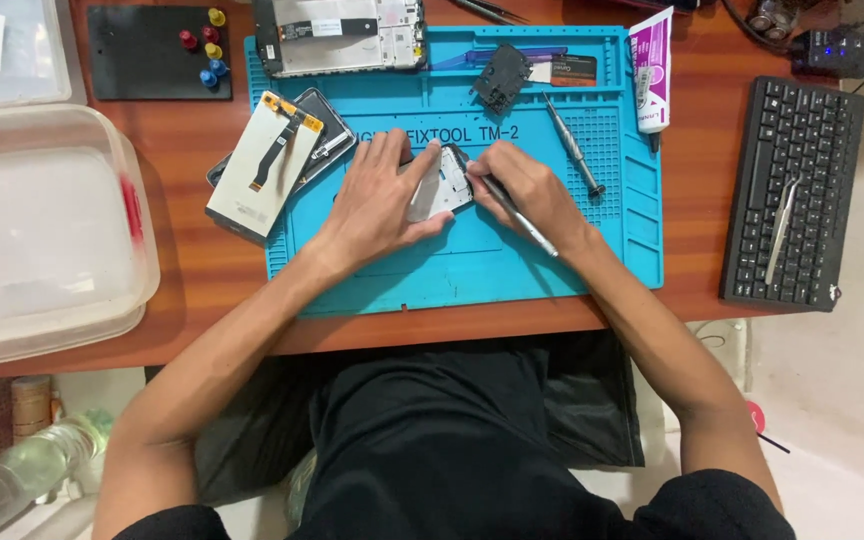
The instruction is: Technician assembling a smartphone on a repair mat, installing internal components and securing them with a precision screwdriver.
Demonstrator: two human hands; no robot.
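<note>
At centre frame, on the blue repair mat [472, 270]: an opened phone body [439, 187], inner side up, pale and stripped. Pinned flat by the left hand [377, 200], fingers spread across its left half and closed down on it. Worked at its right edge by the right hand [532, 195], wrapped round a slim metal tool [517, 215] held like a pen, tip buried at the phone's upper right corner (exact contact point hidden by the fingers). Judging by the layout, disassembly well along: a display panel [264, 165] with its orange flex cable lying face down to the left, overlapping a dark back cover [327, 130] at the mat's edge; a bare phone frame [340, 35] at top centre; a small black plastic shield [501, 78] already lifted out, upper right of the mat. Left to do, seemingly: the last inner parts of the body under the hands. A spare screwdriver [572, 145] resting diagonally just right of the right hand, a glue tube [651, 70] beyond it. Further out on the wooden surface [187, 290]: a black keyboard [792, 190] at right with tweezers [782, 230] laid across it, a black pad with coloured caps [159, 50] upper left, a clear plastic box [47, 230] at far left.
</note>
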